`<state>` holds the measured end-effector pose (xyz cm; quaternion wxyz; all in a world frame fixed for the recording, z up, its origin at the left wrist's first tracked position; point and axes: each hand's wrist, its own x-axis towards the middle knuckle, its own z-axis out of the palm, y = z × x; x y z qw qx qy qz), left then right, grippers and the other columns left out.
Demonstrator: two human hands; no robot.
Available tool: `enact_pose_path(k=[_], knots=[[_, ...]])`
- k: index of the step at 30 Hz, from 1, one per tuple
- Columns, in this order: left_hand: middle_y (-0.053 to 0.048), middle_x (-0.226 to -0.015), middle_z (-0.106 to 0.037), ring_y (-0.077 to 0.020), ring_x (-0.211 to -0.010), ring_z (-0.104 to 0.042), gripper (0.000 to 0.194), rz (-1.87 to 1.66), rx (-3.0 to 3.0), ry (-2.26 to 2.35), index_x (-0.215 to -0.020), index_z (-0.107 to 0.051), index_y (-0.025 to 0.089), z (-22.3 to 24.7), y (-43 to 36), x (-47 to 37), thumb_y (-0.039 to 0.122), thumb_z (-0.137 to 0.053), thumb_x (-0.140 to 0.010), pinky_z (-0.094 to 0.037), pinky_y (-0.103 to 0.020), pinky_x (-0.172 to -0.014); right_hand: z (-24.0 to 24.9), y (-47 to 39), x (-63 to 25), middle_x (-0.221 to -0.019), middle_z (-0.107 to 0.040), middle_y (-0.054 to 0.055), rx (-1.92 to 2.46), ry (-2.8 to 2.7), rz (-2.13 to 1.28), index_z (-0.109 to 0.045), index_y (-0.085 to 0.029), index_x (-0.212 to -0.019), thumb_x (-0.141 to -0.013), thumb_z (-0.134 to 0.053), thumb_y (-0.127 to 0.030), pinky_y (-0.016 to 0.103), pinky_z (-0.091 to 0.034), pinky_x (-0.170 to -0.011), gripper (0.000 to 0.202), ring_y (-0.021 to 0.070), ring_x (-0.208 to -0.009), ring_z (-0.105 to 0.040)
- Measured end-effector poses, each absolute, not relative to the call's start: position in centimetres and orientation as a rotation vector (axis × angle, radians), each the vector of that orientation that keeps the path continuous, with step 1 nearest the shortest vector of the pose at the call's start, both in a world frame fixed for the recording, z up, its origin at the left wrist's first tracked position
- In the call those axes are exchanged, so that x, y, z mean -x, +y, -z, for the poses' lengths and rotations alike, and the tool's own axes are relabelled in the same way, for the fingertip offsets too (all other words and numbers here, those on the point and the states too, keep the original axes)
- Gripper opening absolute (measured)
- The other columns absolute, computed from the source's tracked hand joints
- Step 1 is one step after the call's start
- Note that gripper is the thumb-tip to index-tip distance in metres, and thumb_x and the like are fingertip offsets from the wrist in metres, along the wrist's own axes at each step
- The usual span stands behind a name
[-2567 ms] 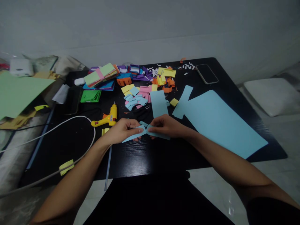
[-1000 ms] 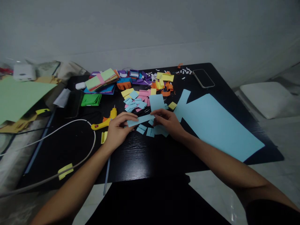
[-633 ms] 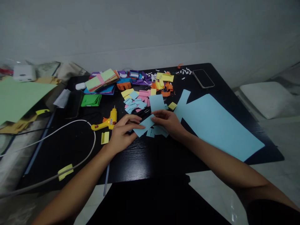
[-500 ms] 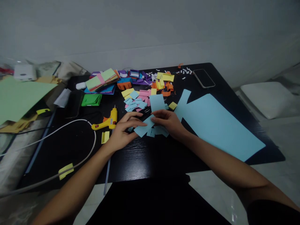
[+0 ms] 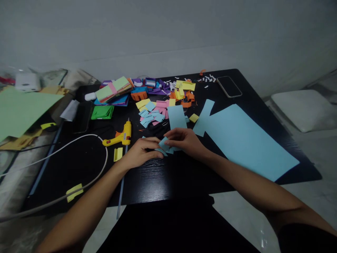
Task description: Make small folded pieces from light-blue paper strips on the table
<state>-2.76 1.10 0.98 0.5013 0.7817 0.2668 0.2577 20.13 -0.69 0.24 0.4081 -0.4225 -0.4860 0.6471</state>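
A small piece of light blue paper [image 5: 163, 142] is between my hands just above the table, bent upward. My right hand [image 5: 186, 142] pinches its upper edge between thumb and fingers. From the other side, my left hand [image 5: 140, 151] grips the paper at its lower left, fingers behind and thumb in front. More light blue pieces lie under my hands, partly covered. Just beyond sit black-handled scissors [image 5: 158, 129] and a light blue rectangle of paper [image 5: 177, 116]. My fingers hide part of the held piece.
A yellow glue gun [image 5: 123, 135] lies left of my left hand, near a white cable [image 5: 106, 158]. Colourful folded paper pieces [image 5: 160, 103] are heaped at the back. On the right are a large light blue sheet [image 5: 247, 140] and a phone [image 5: 229, 87].
The blue piece, flat before, is now bent up between my fingers. My right hand has shifted slightly left and down, and the scissors have come into view behind.
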Motion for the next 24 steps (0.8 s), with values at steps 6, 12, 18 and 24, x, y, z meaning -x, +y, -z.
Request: enact_pose_path(k=[6,12,18,24], knots=[[-0.005,-0.080,-0.068,-0.0159,-0.074,-0.063,0.040,-0.621,-1.948,0.712,-0.082,-0.077,0.018,-1.1,0.7,2.3,0.050,-0.061,-0.100,-0.047,-0.027,-0.070,-0.1,-1.0,-19.8,-0.084,-0.077,0.001,1.041,-1.206,-1.664,-0.078,-0.020,-0.091,-0.071,-0.091,-0.033,0.033,-0.059,-0.081,0.028,0.0150,-0.078,-0.072],[-0.010,-0.090,-0.073,-0.0197,-0.076,-0.064,0.071,-0.593,-1.945,0.635,-0.103,-0.080,0.017,-1.8,0.7,2.7,0.074,-0.037,-0.100,-0.047,-0.031,-0.073,0.1,-0.6,-19.9,-0.082,-0.075,0.000,1.034,-1.147,-1.628,-0.078,-0.020,-0.090,-0.071,-0.090,-0.034,0.032,-0.060,-0.075,0.026,0.0146,-0.074,-0.070],[-0.010,-0.098,-0.075,-0.0208,-0.081,-0.067,0.062,-0.548,-1.745,0.718,-0.107,-0.080,0.016,-1.9,0.3,3.1,0.059,-0.035,-0.107,-0.048,-0.031,-0.074,0.1,-0.5,-20.1,-0.084,-0.075,0.001,1.066,-1.130,-1.625,-0.079,-0.019,-0.091,-0.072,-0.090,-0.032,0.034,-0.060,-0.077,0.026,0.0159,-0.077,-0.070],[-0.006,-0.091,-0.075,-0.0194,-0.079,-0.070,0.029,-0.844,-1.746,1.061,-0.106,-0.069,0.018,-1.0,0.5,2.7,0.042,-0.053,-0.103,-0.054,-0.031,-0.076,-0.2,-0.1,-20.5,-0.088,-0.076,0.003,1.071,-0.991,-1.675,-0.081,-0.021,-0.094,-0.077,-0.083,-0.031,0.032,-0.059,-0.077,0.020,0.0181,-0.083,-0.072]])
